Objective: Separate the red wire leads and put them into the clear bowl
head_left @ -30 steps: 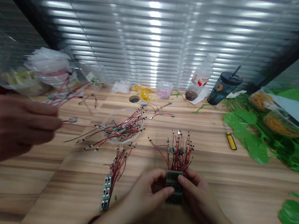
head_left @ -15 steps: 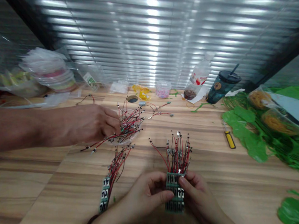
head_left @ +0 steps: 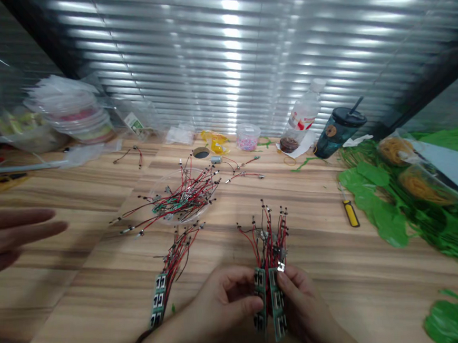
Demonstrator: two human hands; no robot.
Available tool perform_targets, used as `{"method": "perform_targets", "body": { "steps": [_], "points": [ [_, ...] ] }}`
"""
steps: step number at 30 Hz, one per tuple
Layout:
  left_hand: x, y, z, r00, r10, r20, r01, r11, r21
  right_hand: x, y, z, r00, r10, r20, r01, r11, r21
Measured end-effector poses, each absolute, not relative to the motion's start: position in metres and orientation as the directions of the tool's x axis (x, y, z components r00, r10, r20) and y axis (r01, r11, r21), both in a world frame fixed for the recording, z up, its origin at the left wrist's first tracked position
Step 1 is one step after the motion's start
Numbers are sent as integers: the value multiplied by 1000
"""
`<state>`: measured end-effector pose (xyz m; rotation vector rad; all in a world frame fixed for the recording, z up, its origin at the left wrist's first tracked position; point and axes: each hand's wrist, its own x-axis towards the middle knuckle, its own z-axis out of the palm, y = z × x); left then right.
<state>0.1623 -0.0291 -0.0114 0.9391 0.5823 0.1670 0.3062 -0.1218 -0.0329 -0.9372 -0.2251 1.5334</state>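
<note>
Near the front of the table, my left hand (head_left: 239, 295) pinches a narrow green circuit board strip (head_left: 259, 301) between thumb and fingers. A second board strip (head_left: 278, 305) is gripped by my right hand (head_left: 300, 295), with a gap between the two. Red and black wires (head_left: 271, 237) with small dark and silvery ends fan out from the far ends of both strips. Left of my left wrist lies another wired board strip (head_left: 158, 298), its wires (head_left: 179, 249) pointing away from me.
A shallow clear dish (head_left: 153, 185) holds a tangle of wired parts (head_left: 187, 196). Another person's hand (head_left: 20, 235) is at the left edge. A yellow-handled screwdriver (head_left: 351, 213), green leaf-shaped pieces (head_left: 383, 217), a tumbler (head_left: 339, 131) and a bottle (head_left: 302, 115) occupy the right side.
The boards in my hands, side by side before, are now parted into two strips. The other person's hand has withdrawn from the dish to the left edge.
</note>
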Motion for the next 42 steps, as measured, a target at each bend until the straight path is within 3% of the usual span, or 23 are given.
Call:
{"method": "perform_targets", "body": {
  "steps": [5, 11, 18, 23, 28, 36, 42],
  "points": [
    [164, -30, -9, 812, 387, -437, 121, 621, 775, 309, -121, -33, 90, 892, -443, -743, -235, -626],
    [162, -20, 2, 742, 446, -501, 242, 518, 820, 311, -117, -34, 201, 876, -438, -622, -231, -748],
    [159, -13, 15, 693, 538, -481, 304, 386, 871, 320, -115, -22, 241, 825, -511, -726, -196, -659],
    [161, -14, 16, 699, 509, -503, 295, 435, 850, 332, -119, -23, 316, 768, -557, -734, -174, -656],
    [161, -19, 3, 724, 501, -473, 194, 510, 838, 329, -120, -16, 135, 851, -507, -743, -252, -620],
    [169, -25, -10, 702, 485, -521, 164, 602, 781, 321, -116, -14, 185, 892, -414, -600, -231, -766],
    [170, -30, -15, 673, 517, -529, 150, 605, 782, 315, -117, -15, 165, 890, -425, -604, -250, -757]
  ]
}}
